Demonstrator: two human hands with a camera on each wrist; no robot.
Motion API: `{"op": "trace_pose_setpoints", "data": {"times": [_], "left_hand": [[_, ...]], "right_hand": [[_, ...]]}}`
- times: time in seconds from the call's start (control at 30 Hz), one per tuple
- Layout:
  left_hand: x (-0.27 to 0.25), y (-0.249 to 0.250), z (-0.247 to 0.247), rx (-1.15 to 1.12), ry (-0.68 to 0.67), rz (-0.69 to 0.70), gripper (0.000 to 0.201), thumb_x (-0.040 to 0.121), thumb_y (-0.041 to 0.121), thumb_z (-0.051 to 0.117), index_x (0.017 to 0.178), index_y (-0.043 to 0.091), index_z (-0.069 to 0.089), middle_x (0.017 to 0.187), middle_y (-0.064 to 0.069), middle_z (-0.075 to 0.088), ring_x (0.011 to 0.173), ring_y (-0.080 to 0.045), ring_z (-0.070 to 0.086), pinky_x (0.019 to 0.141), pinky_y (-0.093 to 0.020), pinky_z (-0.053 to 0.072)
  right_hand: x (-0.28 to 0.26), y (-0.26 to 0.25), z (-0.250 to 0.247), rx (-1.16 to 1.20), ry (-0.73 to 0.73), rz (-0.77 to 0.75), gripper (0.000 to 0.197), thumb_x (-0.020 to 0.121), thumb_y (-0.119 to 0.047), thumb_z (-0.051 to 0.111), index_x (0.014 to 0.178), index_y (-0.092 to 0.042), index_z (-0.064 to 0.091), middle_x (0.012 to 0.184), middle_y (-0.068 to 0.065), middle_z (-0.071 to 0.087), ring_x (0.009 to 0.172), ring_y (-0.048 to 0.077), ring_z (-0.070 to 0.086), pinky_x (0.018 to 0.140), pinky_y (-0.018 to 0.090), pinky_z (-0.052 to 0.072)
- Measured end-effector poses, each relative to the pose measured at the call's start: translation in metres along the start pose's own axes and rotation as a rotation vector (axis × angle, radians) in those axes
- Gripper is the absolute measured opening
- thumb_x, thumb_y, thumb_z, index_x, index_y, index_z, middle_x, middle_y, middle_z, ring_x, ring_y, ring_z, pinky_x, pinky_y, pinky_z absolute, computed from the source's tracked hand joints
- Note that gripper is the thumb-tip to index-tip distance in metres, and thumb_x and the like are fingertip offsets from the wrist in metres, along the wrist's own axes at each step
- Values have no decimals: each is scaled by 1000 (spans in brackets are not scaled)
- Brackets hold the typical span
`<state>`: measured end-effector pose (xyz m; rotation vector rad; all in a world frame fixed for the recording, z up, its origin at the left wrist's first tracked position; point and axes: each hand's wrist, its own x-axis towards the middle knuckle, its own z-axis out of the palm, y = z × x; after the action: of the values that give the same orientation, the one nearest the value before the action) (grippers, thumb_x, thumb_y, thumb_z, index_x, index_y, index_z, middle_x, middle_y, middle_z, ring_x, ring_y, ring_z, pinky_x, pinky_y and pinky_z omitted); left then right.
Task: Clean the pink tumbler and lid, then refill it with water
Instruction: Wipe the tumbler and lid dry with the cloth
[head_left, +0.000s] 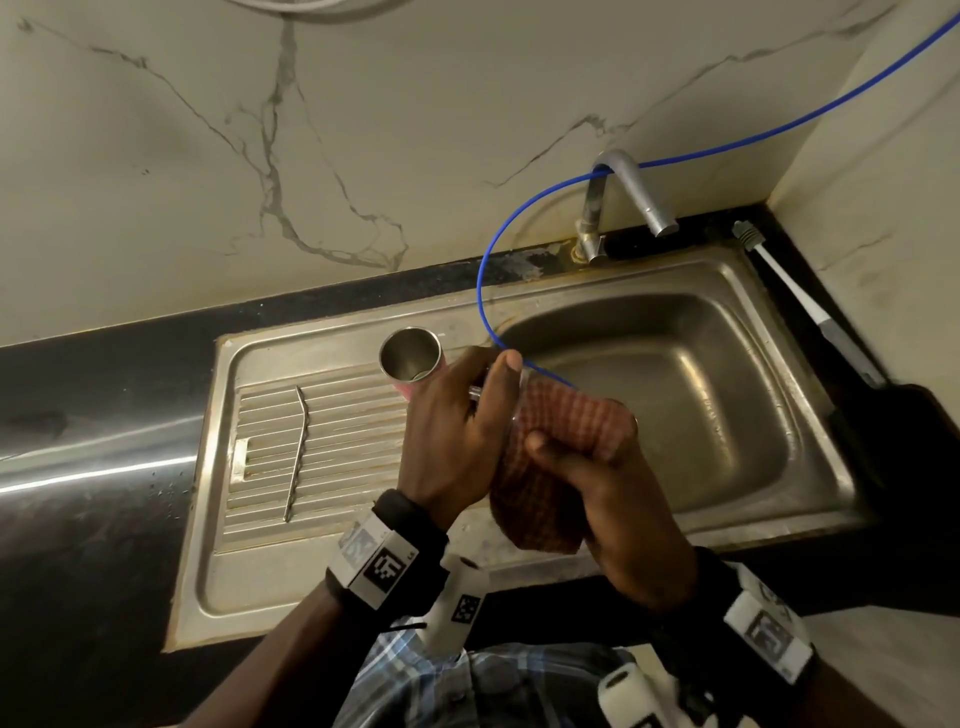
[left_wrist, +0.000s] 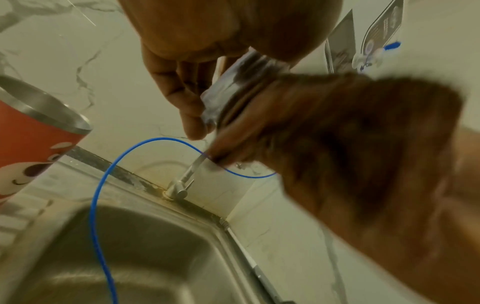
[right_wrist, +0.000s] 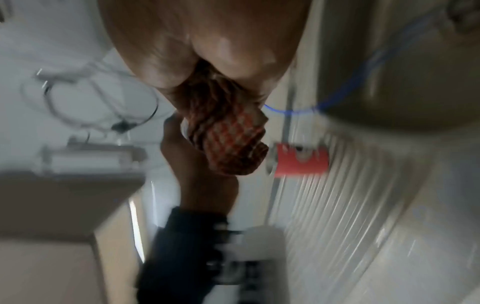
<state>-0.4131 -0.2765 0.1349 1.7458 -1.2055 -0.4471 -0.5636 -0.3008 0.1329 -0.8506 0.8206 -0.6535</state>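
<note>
The pink tumbler (head_left: 410, 361) stands upright and open on the ribbed drainboard, just beyond my left hand; it also shows as the tumbler (left_wrist: 33, 131) and tumbler (right_wrist: 301, 160) in the wrist views. My left hand (head_left: 462, 426) grips the clear lid (left_wrist: 233, 92) by its edge over the sink's near left corner. My right hand (head_left: 587, 457) holds a red checked cloth (head_left: 561, 415) wrapped against the lid, and the cloth (right_wrist: 228, 142) covers most of it. The lid is mostly hidden in the head view.
A bent metal straw (head_left: 297, 452) lies on the drainboard to the left. The steel sink basin (head_left: 675, 395) is to the right, with the tap (head_left: 628, 192) behind it. A blue tube (head_left: 498, 244) loops from the tap toward my hands. A white brush (head_left: 789, 291) lies along the right counter.
</note>
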Motion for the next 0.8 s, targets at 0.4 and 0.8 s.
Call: {"op": "trace_pose_setpoints", "data": {"times": [0.4, 0.8], "left_hand": [[-3, 0, -11, -738, -3, -764, 54, 104, 58, 51, 118, 9, 67, 93, -12, 77, 78, -29, 73, 75, -47, 59], [3, 15, -11, -671, -30, -701, 47, 108, 45, 48, 97, 5, 69, 79, -9, 72, 70, -19, 70, 60, -29, 56]], "right_hand": [[13, -20, -24, -301, 280, -202, 27, 96, -8, 70, 84, -29, 82, 91, -13, 80, 90, 6, 76, 93, 36, 61], [2, -19, 12, -322, -88, -130, 27, 101, -12, 64, 117, -32, 73, 105, -10, 79, 99, 12, 76, 81, 36, 65]]}}
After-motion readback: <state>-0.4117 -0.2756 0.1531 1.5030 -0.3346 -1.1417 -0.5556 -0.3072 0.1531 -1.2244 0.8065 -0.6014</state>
